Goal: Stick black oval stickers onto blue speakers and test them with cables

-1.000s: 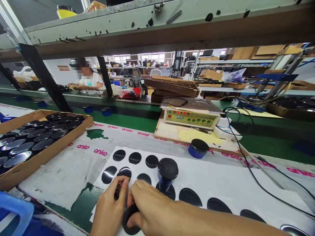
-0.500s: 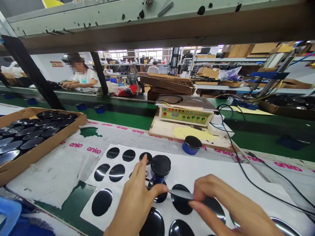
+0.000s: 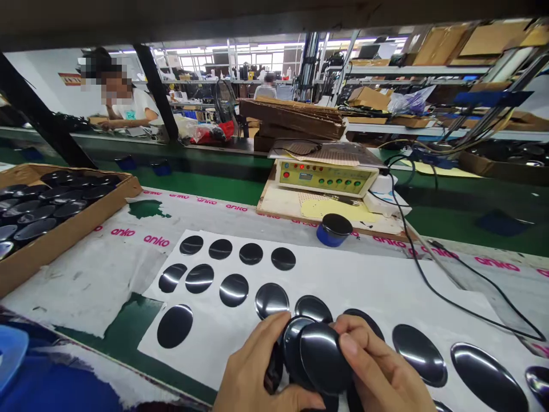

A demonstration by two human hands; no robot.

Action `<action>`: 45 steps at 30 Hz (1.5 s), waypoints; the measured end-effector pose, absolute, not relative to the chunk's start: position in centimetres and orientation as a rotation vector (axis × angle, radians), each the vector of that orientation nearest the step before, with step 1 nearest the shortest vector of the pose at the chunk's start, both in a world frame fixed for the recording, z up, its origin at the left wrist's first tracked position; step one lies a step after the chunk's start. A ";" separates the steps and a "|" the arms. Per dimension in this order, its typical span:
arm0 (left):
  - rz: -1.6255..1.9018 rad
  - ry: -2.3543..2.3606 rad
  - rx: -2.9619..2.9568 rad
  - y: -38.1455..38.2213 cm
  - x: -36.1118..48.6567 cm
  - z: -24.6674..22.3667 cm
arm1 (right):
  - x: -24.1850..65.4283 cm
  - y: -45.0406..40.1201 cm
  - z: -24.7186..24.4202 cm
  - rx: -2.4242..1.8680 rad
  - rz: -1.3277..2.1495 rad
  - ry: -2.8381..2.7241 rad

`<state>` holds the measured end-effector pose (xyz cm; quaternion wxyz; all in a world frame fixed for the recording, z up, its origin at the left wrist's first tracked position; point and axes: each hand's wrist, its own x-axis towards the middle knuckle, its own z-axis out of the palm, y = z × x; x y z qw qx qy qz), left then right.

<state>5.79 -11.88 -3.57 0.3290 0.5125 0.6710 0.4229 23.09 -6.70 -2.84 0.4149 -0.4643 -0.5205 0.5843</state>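
Observation:
Near the bottom centre, my left hand point(image 3: 261, 366) is wrapped round a dark round piece point(image 3: 295, 349), whose lower part is hidden by the fingers. My right hand point(image 3: 373, 360) pinches a glossy black disc point(image 3: 323, 357) by its right edge. This disc overlaps the face of the round piece. Beneath both hands lies a white sheet point(image 3: 206, 343) bearing rows of black discs point(image 3: 234, 290). A blue piece with a black top point(image 3: 334, 230) stands behind the sheet.
A cardboard box point(image 3: 72, 229) of black discs stands at left. A control unit point(image 3: 323, 177) sits on a board at the back, its black cable point(image 3: 450, 315) curving down the right side. Blue pieces rest on the green surface point(image 3: 223, 182). A person point(image 3: 128, 109) sits beyond.
The round piece has left the sheet and is now in my left hand. My right hand has brought a disc against it. The view has tilted downward.

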 end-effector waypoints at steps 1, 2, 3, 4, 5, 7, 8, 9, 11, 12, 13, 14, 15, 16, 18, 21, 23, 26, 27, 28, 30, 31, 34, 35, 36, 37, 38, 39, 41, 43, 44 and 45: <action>1.088 1.750 1.307 -11.8 5.8 -3.5 | 22.8 -6.8 -3.0 -1.177 1.451 -1.291; 1.068 1.745 1.277 -11.7 5.8 -3.3 | 22.5 -6.8 -3.1 -1.183 1.431 -1.284; 1.052 1.739 1.254 -11.6 5.7 -3.2 | 22.3 -6.9 -3.1 -1.190 1.418 -1.285; 1.042 1.731 1.240 -11.5 5.7 -3.1 | 22.1 -7.0 -3.1 -1.193 1.410 -1.289; 1.042 1.724 1.235 -11.5 5.7 -3.0 | 22.0 -7.1 -3.1 -1.190 1.407 -1.296; 1.061 1.712 1.232 -11.6 5.7 -2.9 | 21.9 -7.2 -3.1 -1.185 1.408 -1.305; 1.074 1.704 1.233 -11.6 5.7 -2.9 | 21.9 -7.3 -3.1 -1.184 1.407 -1.311; 1.086 1.696 1.234 -11.6 5.7 -3.0 | 21.8 -7.3 -3.1 -1.186 1.402 -1.323; 1.091 1.685 1.239 -11.7 5.8 -3.1 | 21.8 -7.3 -3.0 -1.189 1.377 -1.361; 1.086 1.684 1.241 -11.7 5.8 -3.1 | 21.8 -7.3 -2.9 -1.196 1.355 -1.384; 1.077 1.688 1.242 -11.7 5.8 -3.1 | 21.7 -7.3 -2.8 -1.201 1.330 -1.412; 1.069 1.694 1.243 -11.7 5.8 -3.1 | 21.7 -7.2 -2.7 -1.209 1.304 -1.441; 1.062 1.698 1.245 -11.7 5.8 -3.1 | 21.6 -7.2 -2.6 -1.219 1.275 -1.468; 1.058 1.701 1.248 -11.7 5.8 -3.2 | 21.6 -7.2 -2.4 -1.225 1.249 -1.494; 1.062 1.698 1.264 -11.7 5.7 -3.2 | 21.5 -7.3 -2.3 -1.235 1.196 -1.532; 1.070 1.696 1.287 -11.7 5.7 -3.3 | 21.4 -7.4 -2.1 -1.252 1.131 -1.554; 1.060 1.701 1.293 -11.7 5.7 -3.3 | 21.3 -7.5 -1.9 -1.262 1.101 -1.566; 1.055 1.691 1.288 -11.7 5.7 -3.2 | 21.0 -7.6 -1.6 -1.263 1.056 -1.599; 1.062 1.685 1.288 -11.7 5.7 -3.3 | 21.0 -7.6 -1.5 -1.268 1.039 -1.608; 1.071 1.679 1.291 -11.7 5.7 -3.3 | 20.9 -7.6 -1.4 -1.271 1.025 -1.614; 1.088 1.670 1.303 -11.7 5.7 -3.4 | 20.8 -7.6 -1.3 -1.275 1.004 -1.624; 1.095 1.670 1.311 -11.8 5.7 -3.6 | 20.7 -7.6 -1.3 -1.277 0.997 -1.628; 1.109 1.687 1.329 -11.9 5.7 -3.9 | 20.5 -7.7 -1.2 -1.278 0.983 -1.623; 1.112 1.691 1.335 -11.9 5.7 -4.0 | 20.5 -7.8 -1.2 -1.281 0.979 -1.615; 1.115 1.690 1.339 -12.0 5.8 -4.0 | 20.4 -7.8 -1.1 -1.286 0.974 -1.606; 1.114 1.687 1.343 -12.0 5.8 -4.0 | 20.4 -7.8 -1.1 -1.288 0.969 -1.602; 1.111 1.683 1.349 -11.9 5.8 -4.0 | 20.3 -7.8 -1.0 -1.291 0.963 -1.601; 1.104 1.681 1.357 -11.9 5.8 -4.0 | 20.2 -7.8 -0.9 -1.293 0.954 -1.599; 1.081 1.690 1.370 -11.9 5.8 -3.9 | 20.1 -7.8 -0.7 -1.293 0.935 -1.586; 1.050 1.701 1.402 -11.9 5.7 -3.8 | 20.0 -7.9 -0.6 -1.302 0.923 -1.573; 1.033 1.700 1.442 -11.9 5.6 -3.8 | 19.9 -7.9 -0.6 -1.304 0.927 -1.586; 1.012 1.689 1.508 -12.0 5.5 -3.8 | 19.9 -7.9 -0.6 -1.304 0.936 -1.614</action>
